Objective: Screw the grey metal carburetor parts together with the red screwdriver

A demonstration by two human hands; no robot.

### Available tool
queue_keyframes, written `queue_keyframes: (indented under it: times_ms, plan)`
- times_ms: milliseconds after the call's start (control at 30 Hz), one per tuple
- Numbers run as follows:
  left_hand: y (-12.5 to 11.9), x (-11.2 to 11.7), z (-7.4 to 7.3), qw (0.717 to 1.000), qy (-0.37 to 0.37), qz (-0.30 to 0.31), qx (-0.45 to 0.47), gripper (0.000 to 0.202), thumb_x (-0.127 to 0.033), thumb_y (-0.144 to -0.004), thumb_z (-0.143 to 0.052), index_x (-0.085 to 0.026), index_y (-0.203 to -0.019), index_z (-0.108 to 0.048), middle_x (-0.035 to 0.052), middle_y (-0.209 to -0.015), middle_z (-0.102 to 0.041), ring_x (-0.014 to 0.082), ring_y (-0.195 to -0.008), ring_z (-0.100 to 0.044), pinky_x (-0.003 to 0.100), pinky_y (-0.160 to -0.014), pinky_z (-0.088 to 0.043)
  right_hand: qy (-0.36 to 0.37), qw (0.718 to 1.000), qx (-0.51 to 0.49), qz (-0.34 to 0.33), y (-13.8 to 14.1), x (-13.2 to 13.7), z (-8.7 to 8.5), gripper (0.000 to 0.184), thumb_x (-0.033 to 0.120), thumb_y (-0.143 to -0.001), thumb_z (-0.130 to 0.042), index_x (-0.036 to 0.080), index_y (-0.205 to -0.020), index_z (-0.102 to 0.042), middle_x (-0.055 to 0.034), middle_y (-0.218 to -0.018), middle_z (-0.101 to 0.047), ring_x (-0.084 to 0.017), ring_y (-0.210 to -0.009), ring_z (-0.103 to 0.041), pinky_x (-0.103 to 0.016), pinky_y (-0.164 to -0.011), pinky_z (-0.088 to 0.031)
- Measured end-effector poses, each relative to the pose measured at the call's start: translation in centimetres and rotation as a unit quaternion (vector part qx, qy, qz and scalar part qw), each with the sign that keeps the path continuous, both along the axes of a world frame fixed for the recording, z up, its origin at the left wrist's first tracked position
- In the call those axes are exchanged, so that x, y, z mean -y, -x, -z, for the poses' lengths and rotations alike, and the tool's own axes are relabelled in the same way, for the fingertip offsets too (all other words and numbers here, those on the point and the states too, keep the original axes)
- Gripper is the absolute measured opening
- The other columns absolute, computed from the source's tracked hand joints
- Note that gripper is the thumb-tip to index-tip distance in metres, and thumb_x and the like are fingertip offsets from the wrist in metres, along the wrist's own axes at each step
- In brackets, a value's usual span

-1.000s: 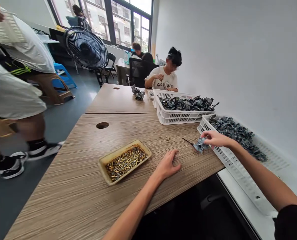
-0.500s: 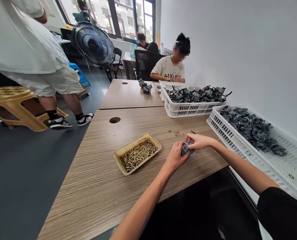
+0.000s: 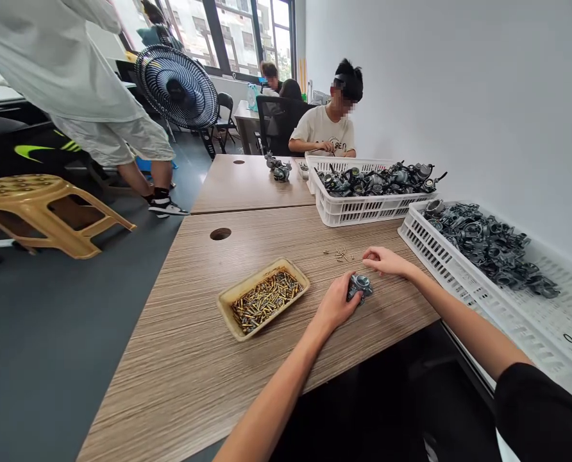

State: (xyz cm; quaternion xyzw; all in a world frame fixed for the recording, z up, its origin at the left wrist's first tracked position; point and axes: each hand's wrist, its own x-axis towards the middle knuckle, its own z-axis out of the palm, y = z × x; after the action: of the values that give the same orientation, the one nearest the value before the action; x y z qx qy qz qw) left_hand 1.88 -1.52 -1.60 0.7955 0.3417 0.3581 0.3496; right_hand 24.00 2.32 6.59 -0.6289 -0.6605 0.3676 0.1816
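My left hand [image 3: 338,300] is wrapped round a grey metal carburetor body [image 3: 362,282], whose round opening faces up, on the table. Just beyond it and to the right, my right hand [image 3: 385,261] is off the part, low over the tabletop, with fingers curled together. Whatever lies between those fingertips is hidden. Several small brass jets [image 3: 342,255] are scattered left of the right hand. A shallow beige tray [image 3: 226,312] full of brass jets stands to the left of my left hand.
A white basket [image 3: 351,212] heaped with carburetors stands at the back; another white basket [image 3: 423,245] with metal bodies is on the right. Two carburetors [image 3: 280,169] sit on the far table. A co-worker [image 3: 327,131] sits opposite. At left are a fan [image 3: 177,90], stool [image 3: 59,205] and standing person.
My right hand has left the carburetor body and moved slightly away, over the spot where a thin dark stick lay. The body's round opening now shows. The standing person has shifted right.
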Motion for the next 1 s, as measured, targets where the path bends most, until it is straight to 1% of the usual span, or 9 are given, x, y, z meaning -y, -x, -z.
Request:
queue_keyframes:
  times_ms: [100,233,400,500,633,800,1000]
  plan:
    - [0.1,-0.1,0.0,1.0,-0.005,-0.004,-0.007,0.051,-0.027,-0.094,-0.061,-0.02,-0.142,-0.048,0.0122,-0.132,-0.067,0.0261,-0.123,-0.063,0.042,-0.107,-0.05,-0.013,1.0,0.012,-0.001,0.1,-0.9,1.5,0.022,0.035,-0.089,-0.069,0.017,-0.101,-0.067,-0.0048,-0.089,-0.066,-0.015,-0.073,-0.062,-0.02,-0.046,-0.052]
    - [0.5,-0.1,-0.6,1.0,-0.011,-0.02,-0.019,0.047,-0.034,-0.095,-0.061,-0.019,-0.139,-0.053,0.0124,-0.131,-0.067,0.0272,-0.122,-0.063,0.043,-0.108,-0.049,-0.042,0.999,0.023,-0.003,1.0,-2.5,3.3,0.018,0.028,-0.088,-0.068,0.017,-0.102,-0.068,-0.0036,-0.088,-0.069,-0.014,-0.069,-0.063,-0.021,-0.049,-0.052]
    - [0.9,-0.2,-1.3,0.998,-0.008,-0.054,-0.035,0.039,-0.039,-0.098,-0.058,-0.02,-0.131,-0.06,0.0107,-0.124,-0.068,0.0263,-0.118,-0.064,0.041,-0.106,-0.05,-0.104,0.993,0.059,-0.008,2.7,-4.4,4.5,0.013,0.023,-0.09,-0.066,0.017,-0.101,-0.07,-0.0013,-0.086,-0.07,-0.012,-0.068,-0.061,-0.021,-0.06,-0.049]
    - [0.9,-0.4,-1.2,0.997,-0.003,-0.069,-0.046,0.036,-0.043,-0.101,-0.052,-0.021,-0.128,-0.061,0.0101,-0.125,-0.068,0.0262,-0.118,-0.063,0.041,-0.106,-0.049,-0.135,0.987,0.09,-0.021,3.5,-5.2,4.9,0.01,0.017,-0.088,-0.068,0.017,-0.098,-0.071,-0.0009,-0.085,-0.069,-0.012,-0.07,-0.059,-0.023,-0.067,-0.047]
    - [1.0,-0.8,-1.0,0.997,0.004,-0.064,-0.046,0.037,-0.046,-0.105,-0.044,-0.021,-0.123,-0.063,0.01,-0.122,-0.069,0.0253,-0.118,-0.062,0.041,-0.105,-0.049,-0.155,0.978,0.132,-0.044,3.9,-5.6,5.3,0.013,0.009,-0.085,-0.068,0.016,-0.095,-0.071,-0.0006,-0.083,-0.068,-0.012,-0.073,-0.057,-0.024,-0.072,-0.043]
    - [0.9,-1.2,-0.7,0.997,0.009,-0.054,-0.046,0.042,-0.048,-0.107,-0.036,-0.021,-0.126,-0.062,0.0106,-0.12,-0.07,0.0256,-0.119,-0.061,0.042,-0.106,-0.047,-0.165,0.967,0.183,-0.069,4.0,-5.0,5.0,0.012,0.009,-0.09,-0.064,0.016,-0.098,-0.07,-0.003,-0.089,-0.067,-0.015,-0.082,-0.059,-0.024,-0.077,-0.042]
    - [1.0,-1.4,-0.7,0.998,0.007,-0.04,-0.043,0.04,-0.045,-0.108,-0.035,-0.02,-0.123,-0.062,0.0098,-0.118,-0.071,0.0243,-0.114,-0.063,0.039,-0.104,-0.047,-0.157,0.951,0.251,-0.091,4.5,-4.2,4.0,0.014,0.012,-0.096,-0.057,0.017,-0.1,-0.07,-0.0075,-0.098,-0.069,-0.017,-0.089,-0.062,-0.025,-0.079,-0.043]
